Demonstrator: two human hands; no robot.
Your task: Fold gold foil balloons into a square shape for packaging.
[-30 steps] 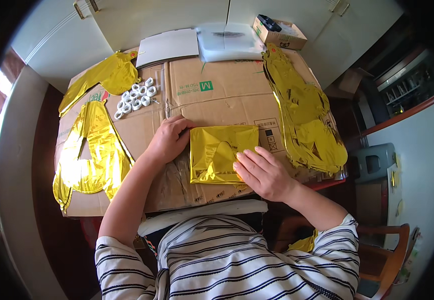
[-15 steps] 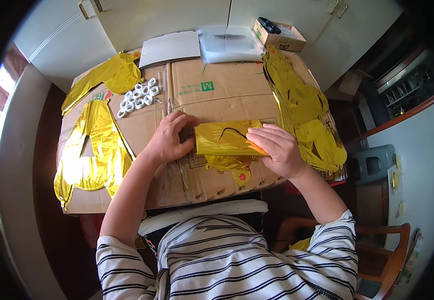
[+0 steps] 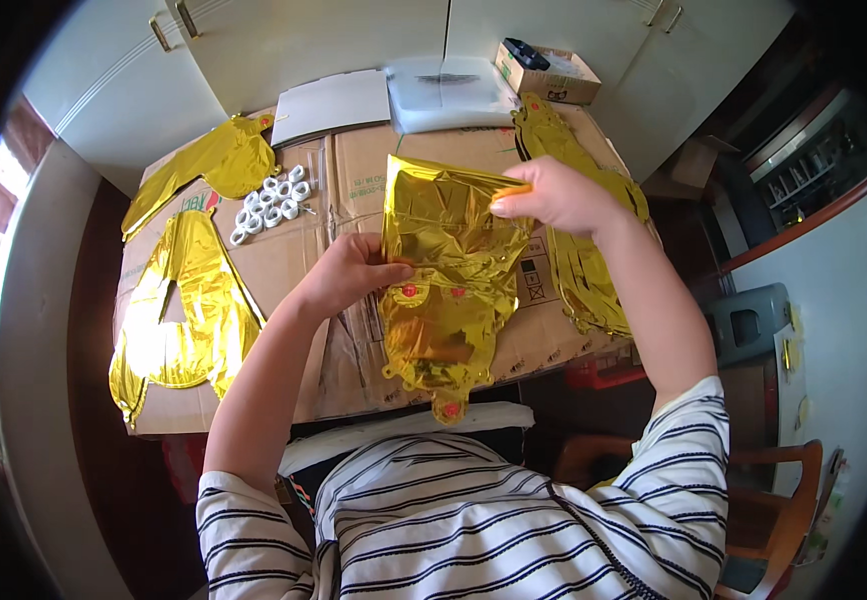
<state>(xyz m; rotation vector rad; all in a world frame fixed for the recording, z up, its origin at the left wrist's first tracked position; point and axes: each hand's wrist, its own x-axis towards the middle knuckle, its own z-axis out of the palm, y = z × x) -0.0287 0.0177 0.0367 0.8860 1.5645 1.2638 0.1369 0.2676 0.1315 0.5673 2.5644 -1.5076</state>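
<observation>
Between my hands hangs a folded gold foil balloon (image 3: 444, 330), its lower end reaching past the near edge of the cardboard. My left hand (image 3: 347, 275) pinches its left edge, thumb on the front of the foil. At the upper right corner my right hand (image 3: 554, 200) grips the foil, and an orange piece (image 3: 514, 190) shows by the fingers. Red round spots mark the foil's middle and its bottom tab. Flat gold foil balloons lie to the left (image 3: 189, 310), at the far left (image 3: 204, 165) and in a stack on the right (image 3: 584, 230).
White ribbon rolls (image 3: 272, 205) cluster on the cardboard sheet (image 3: 339, 180) covering the table. Behind them lie white card (image 3: 334, 103), clear plastic bags (image 3: 449, 95) and a small box (image 3: 552, 75). A wooden chair (image 3: 794, 510) and a grey stool (image 3: 754, 325) stand at right.
The folded foil has been lifted and partly unfolded, so more hangs toward me. My right hand rose with its upper corner. My left hand has taken hold of the left edge.
</observation>
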